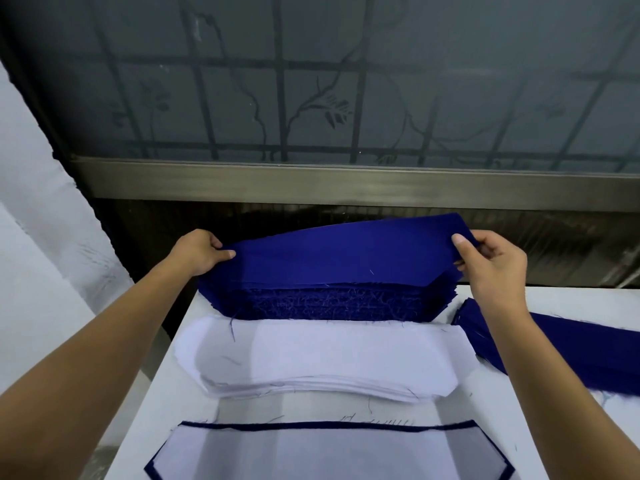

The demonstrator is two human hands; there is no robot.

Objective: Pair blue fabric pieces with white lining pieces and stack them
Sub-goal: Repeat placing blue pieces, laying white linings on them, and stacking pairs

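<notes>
A thick stack of blue fabric pieces (332,303) lies at the far edge of the white table (162,410). Its top blue piece (343,254) is lifted off the stack at the back. My left hand (199,251) pinches that piece's left end and my right hand (491,261) pinches its right end. In front of the blue stack lies a stack of white lining pieces (322,358). Nearest me sits a paired stack (329,452), white lining on top with a blue edge showing around it.
Another pile of blue pieces (568,351) lies on the table at the right, partly under my right forearm. A dark window with a metal grille and a metal sill (346,185) rises right behind the table. A white wall stands at the left.
</notes>
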